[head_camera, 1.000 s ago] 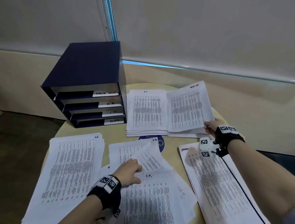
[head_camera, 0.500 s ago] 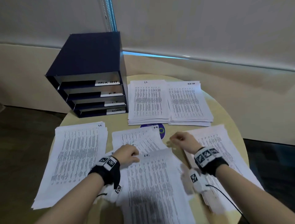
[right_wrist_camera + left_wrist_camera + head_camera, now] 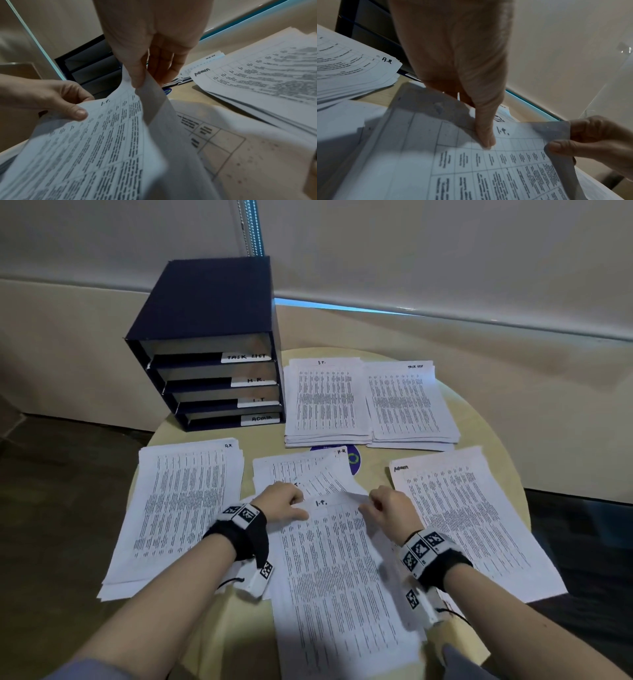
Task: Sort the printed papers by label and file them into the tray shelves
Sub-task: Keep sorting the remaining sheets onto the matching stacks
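My right hand [image 3: 390, 513] pinched the top right corner of the I.T. sheet [image 3: 342, 573], thumb over the curled edge, fingers under it. My left hand [image 3: 282, 503] held the same sheet near its top left, thumb pressed flat on the print beside the handwritten label, the other fingers curled beneath the paper. The sheet's upper edge was lifted and bowed between both hands; its lower part lay on the loose heap [image 3: 301, 474] in the middle of the table [image 3: 479, 412].

Left of that sheet lay the H.R. pile [image 3: 181, 508]; right of it, the Admin pile [image 3: 472, 525]. Beyond it, at the far edge, sat an I.T. pile [image 3: 325, 398] and, touching its right side, the Task List pile [image 3: 407, 402]. Beyond and left of the sheet stood the tray [image 3: 205, 309], its four shelves labelled Task List, H.R., I.T. and Admin from top to bottom.
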